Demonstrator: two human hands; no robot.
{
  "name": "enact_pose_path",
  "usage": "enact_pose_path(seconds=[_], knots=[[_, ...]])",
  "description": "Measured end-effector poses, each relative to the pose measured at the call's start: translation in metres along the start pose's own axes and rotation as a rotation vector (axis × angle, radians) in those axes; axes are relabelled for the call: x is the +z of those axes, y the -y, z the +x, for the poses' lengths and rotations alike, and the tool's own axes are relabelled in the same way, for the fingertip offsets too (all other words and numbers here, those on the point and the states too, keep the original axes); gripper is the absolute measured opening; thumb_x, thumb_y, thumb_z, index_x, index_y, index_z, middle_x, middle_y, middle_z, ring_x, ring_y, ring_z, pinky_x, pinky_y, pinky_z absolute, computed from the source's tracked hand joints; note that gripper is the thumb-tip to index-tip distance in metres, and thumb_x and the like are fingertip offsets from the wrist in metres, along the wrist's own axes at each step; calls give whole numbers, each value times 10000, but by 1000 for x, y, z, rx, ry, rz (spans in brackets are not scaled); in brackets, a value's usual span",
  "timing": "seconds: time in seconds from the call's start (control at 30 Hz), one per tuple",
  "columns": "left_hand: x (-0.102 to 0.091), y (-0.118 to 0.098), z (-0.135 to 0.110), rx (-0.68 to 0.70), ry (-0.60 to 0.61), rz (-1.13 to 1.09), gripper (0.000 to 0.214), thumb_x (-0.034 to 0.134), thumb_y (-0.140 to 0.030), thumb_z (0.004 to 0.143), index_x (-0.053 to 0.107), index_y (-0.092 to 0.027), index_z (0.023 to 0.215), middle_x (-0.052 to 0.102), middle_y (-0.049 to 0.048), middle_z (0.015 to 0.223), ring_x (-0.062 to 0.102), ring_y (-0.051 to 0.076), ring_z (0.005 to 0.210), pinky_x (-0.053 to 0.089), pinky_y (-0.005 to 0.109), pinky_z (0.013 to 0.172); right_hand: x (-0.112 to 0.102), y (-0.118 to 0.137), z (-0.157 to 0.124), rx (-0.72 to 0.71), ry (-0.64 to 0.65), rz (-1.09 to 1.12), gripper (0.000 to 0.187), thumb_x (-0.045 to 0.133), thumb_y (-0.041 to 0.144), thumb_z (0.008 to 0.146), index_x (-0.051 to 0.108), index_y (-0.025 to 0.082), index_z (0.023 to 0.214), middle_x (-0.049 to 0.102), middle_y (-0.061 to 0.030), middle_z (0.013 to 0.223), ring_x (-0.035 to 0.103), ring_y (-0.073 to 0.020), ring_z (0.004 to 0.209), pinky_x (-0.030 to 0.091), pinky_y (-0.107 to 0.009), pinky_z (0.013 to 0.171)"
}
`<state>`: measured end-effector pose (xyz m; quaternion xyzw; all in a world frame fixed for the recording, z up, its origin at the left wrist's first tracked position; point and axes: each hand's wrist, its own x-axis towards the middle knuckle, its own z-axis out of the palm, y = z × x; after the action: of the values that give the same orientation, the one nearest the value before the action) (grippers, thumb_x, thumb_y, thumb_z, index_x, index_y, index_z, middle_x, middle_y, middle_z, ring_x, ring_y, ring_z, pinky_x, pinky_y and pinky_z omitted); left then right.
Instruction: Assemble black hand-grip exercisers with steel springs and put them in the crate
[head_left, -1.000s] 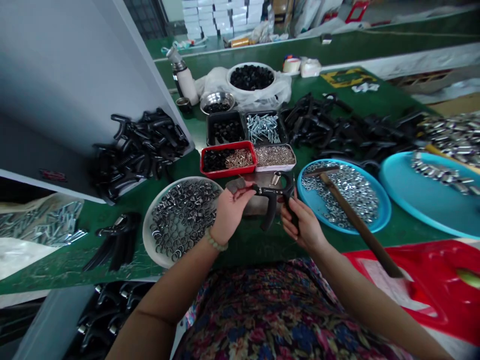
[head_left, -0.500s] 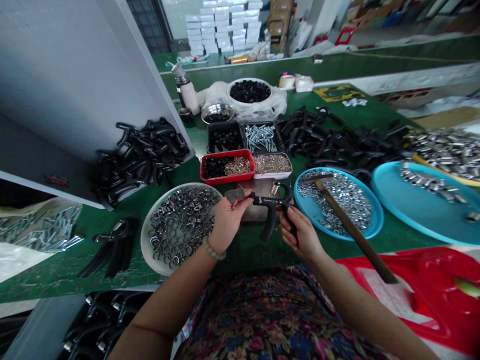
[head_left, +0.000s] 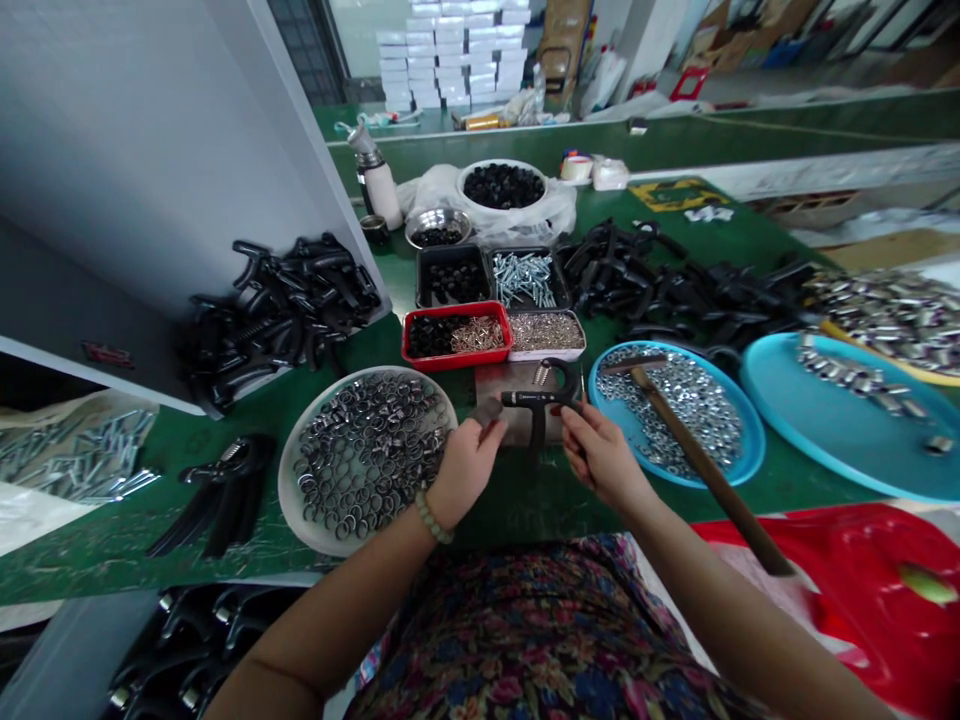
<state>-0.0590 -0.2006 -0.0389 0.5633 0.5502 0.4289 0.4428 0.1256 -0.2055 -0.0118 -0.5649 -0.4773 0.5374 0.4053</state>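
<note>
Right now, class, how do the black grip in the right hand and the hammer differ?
The grip is black; the hammer has a brown handle. The right hand holds the grip, while the hammer lies across the blue tray. The grip carries a coil spring; the hammer shows none. Both have handles.

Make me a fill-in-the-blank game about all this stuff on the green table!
1. The round tray under the hammer is ____.
2. The right hand touches a tool coloured ____.
3. A beaded bracelet circles the ____ wrist.
4. The rectangular tray with black and coppery pieces is ____.

Missing words: blue; black; left; red.
</note>
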Motion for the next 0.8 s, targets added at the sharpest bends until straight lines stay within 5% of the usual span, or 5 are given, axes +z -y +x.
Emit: enact_pose_path(seconds=[0.2, 0.33, 0.43, 0.57, 0.8], knots=[[-19, 7, -22, -120, 104, -26, 334, 502, -338, 892, 650, -180, 1146, 682, 90, 1162, 617, 226, 1104, 424, 399, 1043, -16, 30, -6, -423, -139, -930, 279, 491, 362, 859, 604, 198, 1054, 686, -118, 921, 665, -271, 768, 473, -339, 604], [3, 6, -38, -169, 243, -150, 323, 537, -353, 866, 639, -222, 1143, 679, 90, 1160, 605, 239, 1129, 447, 403, 1025, 9, 17, -9, -344, 48, -884, 169, 539, 338, 853, 628, 219, 936, 682, -84, 781, 645, -246, 626, 454, -333, 565], [0, -1, -32, -64, -29, -193, 334, 485, -343, 883, 590, -230, 1179, 639, 88, 1225, 561, 213, 1186, 421, 359, 1047, 38, 26, 6, -451, 316, -576, 273, 557, 305, 874, 589, 260, 1141, 695, -66, 935, 659, -229, 780, 486, -333, 668], [-106, -9, -25, -107, -274, 224, 330, 516, -381, 842, 617, -165, 1070, 689, 101, 1072, 625, 249, 1022, 484, 370, 935, 44, 68, 88, -408, 188, -713, 91, 602, 248, 855, 660, 235, 925, 689, -2, 805, 613, -135, 698, 449, -256, 667], [-314, 5, -103, -592, -459, 1019, 420, 460, -442, 859, 627, -139, 1098, 714, 100, 975, 652, 261, 948, 495, 308, 803, 31, 70, 288, -140, 37, -1063, 373, 670, 37, 693, 432, 108, 415, 643, -311, 979, 593, -248, 1031, 300, -393, 722]])
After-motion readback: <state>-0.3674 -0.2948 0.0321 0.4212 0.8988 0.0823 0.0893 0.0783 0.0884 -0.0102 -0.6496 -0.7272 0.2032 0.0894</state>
